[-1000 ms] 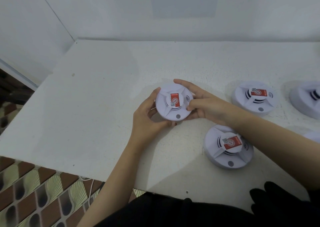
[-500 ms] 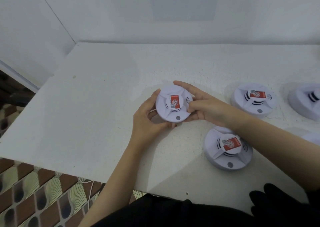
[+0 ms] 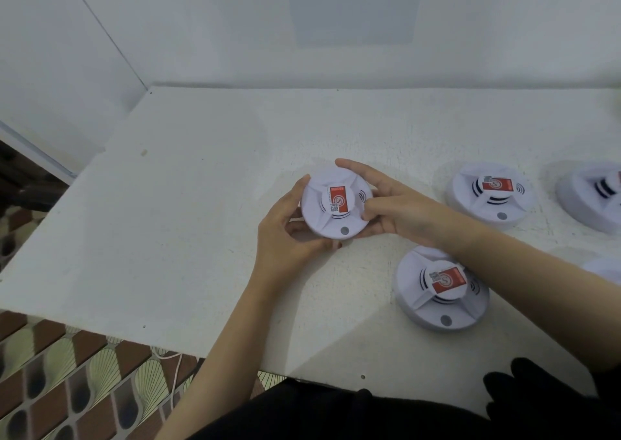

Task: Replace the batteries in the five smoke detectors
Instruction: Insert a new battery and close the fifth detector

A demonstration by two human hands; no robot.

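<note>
- Leftmost, the left hand (image 3: 285, 238) curls its fingers round the held smoke detector (image 3: 331, 219), which is over the middle of the white desk (image 3: 188, 238) with its red label up.
- Right hand (image 3: 400, 209) clasps its opposite rim.
- Second smoke detector (image 3: 440, 291) lies near the front edge; third smoke detector (image 3: 489, 196) and fourth smoke detector (image 3: 593, 197) sit toward the right edge.

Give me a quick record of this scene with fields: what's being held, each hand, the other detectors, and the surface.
Held item: round white plastic smoke detector with a red label, label side up
Left hand: grips its left rim
Right hand: grips its right rim
Resting detectors: near detector by the right forearm; far detector beyond it; edge detector cut by the frame; partial detector, mostly hidden
Surface: white speckled table
Batteries: none in view
</note>
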